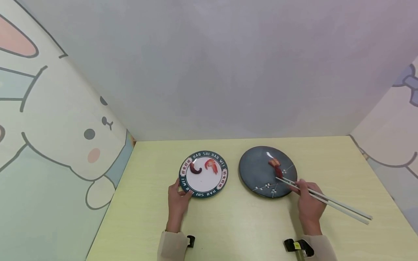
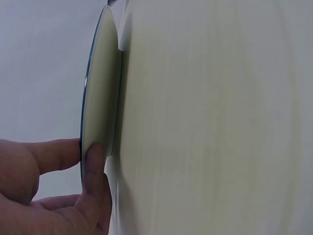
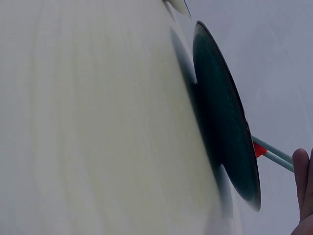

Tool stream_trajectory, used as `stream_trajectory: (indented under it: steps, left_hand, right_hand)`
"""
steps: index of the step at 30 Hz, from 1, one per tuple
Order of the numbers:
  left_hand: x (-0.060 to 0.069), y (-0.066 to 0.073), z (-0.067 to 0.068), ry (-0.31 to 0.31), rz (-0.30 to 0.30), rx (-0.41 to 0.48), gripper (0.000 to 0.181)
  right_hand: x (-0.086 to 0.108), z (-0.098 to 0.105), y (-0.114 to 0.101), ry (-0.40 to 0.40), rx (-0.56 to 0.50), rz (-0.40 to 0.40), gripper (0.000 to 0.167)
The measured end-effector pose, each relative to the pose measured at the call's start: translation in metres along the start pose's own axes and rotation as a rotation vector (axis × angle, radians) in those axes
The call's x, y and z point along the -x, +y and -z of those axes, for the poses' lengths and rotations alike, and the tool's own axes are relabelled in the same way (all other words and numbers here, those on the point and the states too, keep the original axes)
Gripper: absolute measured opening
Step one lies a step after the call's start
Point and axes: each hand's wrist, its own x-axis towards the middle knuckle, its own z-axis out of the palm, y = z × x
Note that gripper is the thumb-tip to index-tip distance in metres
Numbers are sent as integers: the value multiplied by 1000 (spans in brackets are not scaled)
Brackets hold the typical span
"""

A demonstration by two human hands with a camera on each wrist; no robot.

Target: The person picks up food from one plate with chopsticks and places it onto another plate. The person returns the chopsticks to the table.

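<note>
The left hand (image 1: 178,201) grips the lower left rim of a white plate (image 1: 204,183) with a dark green lettered border; in the left wrist view the fingers (image 2: 95,171) hold its edge. On that plate lie a dark curled piece (image 1: 196,169) and an orange-white shrimp piece (image 1: 211,165). The right hand (image 1: 310,204) holds a pair of pale chopsticks (image 1: 339,206), their tips at a dark red piece (image 1: 278,172) over the dark plate (image 1: 256,170). Touching or just above it is a reddish-brown piece (image 1: 273,162). Whether the tips pinch the red piece I cannot tell.
Both plates rest on a pale yellow-green table (image 1: 235,224). A plain grey wall (image 1: 235,72) rises at its back edge, with cartoon-printed panels at the left (image 1: 65,137) and right (image 1: 395,137). Each wrist wears a black strap.
</note>
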Motion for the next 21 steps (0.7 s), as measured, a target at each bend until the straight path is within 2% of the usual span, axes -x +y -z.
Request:
stream_trajectory:
  steps: [9, 21]
  left_hand:
    - [0, 0, 0, -2, 3, 4, 77]
    - [0, 1, 0, -4, 11, 0, 77]
  right_hand:
    - [-2, 8, -1, 2, 54, -34, 17]
    - [-2, 8, -1, 0, 103, -33, 15]
